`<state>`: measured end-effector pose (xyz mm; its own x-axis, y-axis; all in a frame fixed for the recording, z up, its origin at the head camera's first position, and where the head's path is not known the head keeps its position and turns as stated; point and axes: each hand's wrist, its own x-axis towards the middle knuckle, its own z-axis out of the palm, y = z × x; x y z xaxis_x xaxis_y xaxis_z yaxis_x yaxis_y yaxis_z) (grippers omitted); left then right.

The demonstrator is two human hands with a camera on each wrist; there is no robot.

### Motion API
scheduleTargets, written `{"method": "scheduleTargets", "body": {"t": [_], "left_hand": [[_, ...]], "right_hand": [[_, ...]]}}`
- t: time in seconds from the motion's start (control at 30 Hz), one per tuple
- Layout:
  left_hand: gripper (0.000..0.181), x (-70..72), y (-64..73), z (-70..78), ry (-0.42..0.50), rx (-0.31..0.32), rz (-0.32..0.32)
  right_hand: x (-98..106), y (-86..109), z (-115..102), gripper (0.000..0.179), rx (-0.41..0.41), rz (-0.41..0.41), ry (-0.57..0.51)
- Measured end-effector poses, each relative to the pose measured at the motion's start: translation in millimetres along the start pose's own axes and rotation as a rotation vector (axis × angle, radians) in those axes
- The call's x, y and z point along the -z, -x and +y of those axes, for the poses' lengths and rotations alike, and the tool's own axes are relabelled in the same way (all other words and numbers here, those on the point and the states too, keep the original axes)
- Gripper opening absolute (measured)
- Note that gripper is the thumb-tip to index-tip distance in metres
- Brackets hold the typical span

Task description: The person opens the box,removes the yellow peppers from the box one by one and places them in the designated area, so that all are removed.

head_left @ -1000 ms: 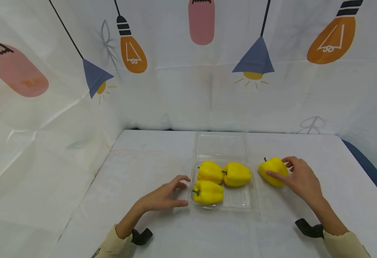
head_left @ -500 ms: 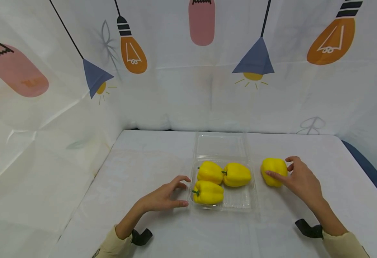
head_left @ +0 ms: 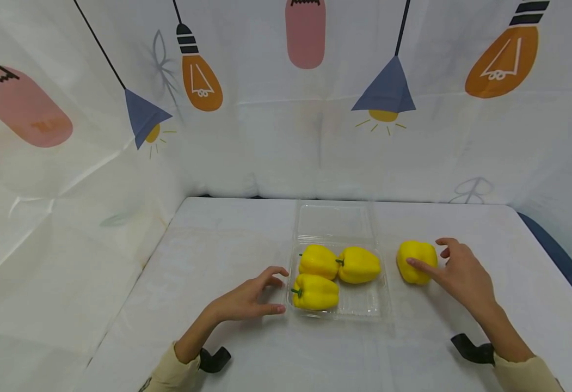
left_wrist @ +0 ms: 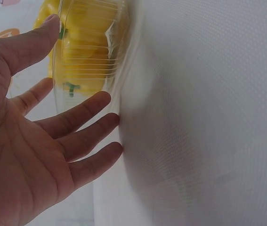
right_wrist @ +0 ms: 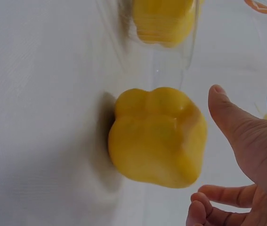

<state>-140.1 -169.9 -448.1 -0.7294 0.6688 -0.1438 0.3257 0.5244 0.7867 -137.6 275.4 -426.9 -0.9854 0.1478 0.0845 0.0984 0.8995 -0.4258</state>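
Observation:
Three yellow bell peppers sit in a clear plastic clamshell box (head_left: 364,306), one near pepper (head_left: 317,294) in front and two behind it. My left hand (head_left: 248,298) is beside the box's left wall, fingers spread and relaxed, holding nothing; in the left wrist view its fingertips are right at the wall's foot. A fourth bell pepper (head_left: 413,251) rests on the table right of the box, its stem hidden. My right hand (head_left: 467,280) is just right of it, thumb overlapping it in the head view. The right wrist view shows a gap between the thumb (right_wrist: 227,110) and this pepper (right_wrist: 157,146).
The box's clear lid (head_left: 334,219) lies folded back toward the table's far edge. A white cloth printed with lamps (head_left: 276,141) hangs behind and left of the white table (head_left: 227,234). A black curved piece (head_left: 215,360) is at each wrist.
The loose bell pepper has turned so its stem no longer shows. My right hand has let go and drawn back slightly to the right. My left hand stays in place.

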Motion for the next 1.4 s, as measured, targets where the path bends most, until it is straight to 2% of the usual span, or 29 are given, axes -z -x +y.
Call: {"method": "scheduleTargets", "body": {"t": [0.3, 0.6, 1.0, 1.4], "left_hand": [[0.069, 0.4, 0.2, 1.8, -0.007, -0.001, 0.004], [0.069, -0.2, 0.2, 1.0, -0.009, 0.003, 0.008], [0.069, 1.2, 0.5, 3.9, 0.000, 0.017, -0.001], [0.068, 1.5, -0.1, 4.5, -0.001, 0.018, -0.001]], "right_hand": [[7.5, 7.4, -11.8, 0.094, 0.037, 0.049, -0.002], [9.7, 18.1, -36.5, 0.092, 0.055, 0.026, -0.068], [0.9, 30.9, -59.0, 0.084, 0.178, -0.015, -0.122], [-14.0, 35.9, -72.7, 0.071, 0.379, -0.073, -0.204]]}}
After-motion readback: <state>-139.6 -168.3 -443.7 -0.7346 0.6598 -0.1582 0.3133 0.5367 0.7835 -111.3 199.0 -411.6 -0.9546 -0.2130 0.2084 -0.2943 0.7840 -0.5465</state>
